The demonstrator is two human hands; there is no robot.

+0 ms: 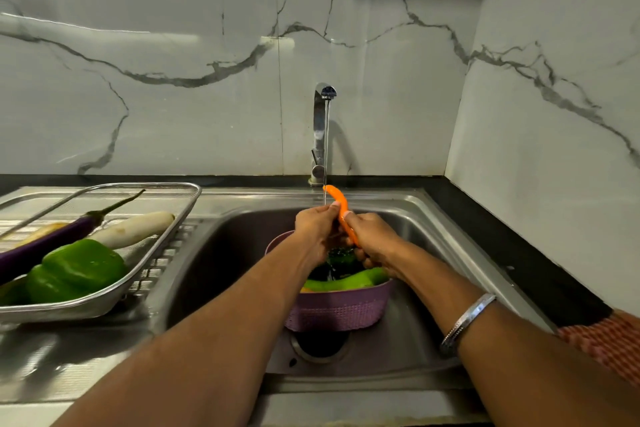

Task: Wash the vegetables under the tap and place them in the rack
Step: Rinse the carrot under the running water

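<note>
With both the left hand (317, 224) and the right hand (369, 234) closed around the carrot (341, 206) at frame centre under the tap (322, 128), the operator should rotate it through the stream, then transfer it to the rack (166, 236) at left.

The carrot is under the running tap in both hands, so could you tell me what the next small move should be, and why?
Probably turn the carrot between the left hand and right hand, so the tap water reaches its lower part: the stream hits only the upper end, above the purple basket.
</note>
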